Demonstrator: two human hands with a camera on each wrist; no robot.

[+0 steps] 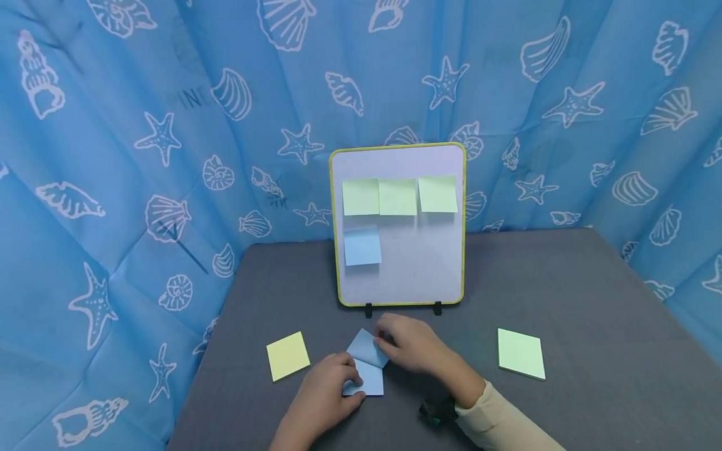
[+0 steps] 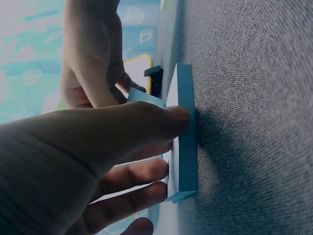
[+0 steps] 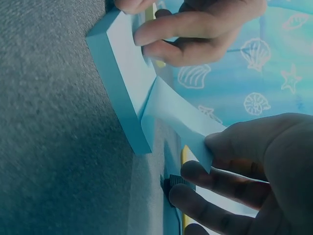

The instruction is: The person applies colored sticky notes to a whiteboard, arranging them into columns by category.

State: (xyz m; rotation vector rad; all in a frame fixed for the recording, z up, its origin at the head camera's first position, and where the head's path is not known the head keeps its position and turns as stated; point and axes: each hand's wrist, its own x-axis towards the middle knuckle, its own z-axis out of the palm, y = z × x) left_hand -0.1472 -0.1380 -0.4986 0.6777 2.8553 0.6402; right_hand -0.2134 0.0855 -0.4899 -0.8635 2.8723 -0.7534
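A blue sticky-note pad [image 1: 369, 381] lies on the table in front of the whiteboard. My left hand [image 1: 329, 389] grips its near left side, the thumb [image 2: 177, 116] against the pad's edge and fingertips on its top face. Between the thumb and fingers of my right hand [image 1: 414, 346] is pinched the corner of the top blue sheet [image 3: 178, 110]. That sheet is lifted and bent back, with its far edge still joined to the pad in the right wrist view.
The whiteboard [image 1: 420, 269] stands on black feet, bearing three green notes [image 1: 397, 197] in a row and one blue note [image 1: 362, 246] below. A yellow pad [image 1: 288, 356] lies left, a green pad [image 1: 521, 354] right. A shell-patterned curtain [image 1: 225, 156] hangs behind.
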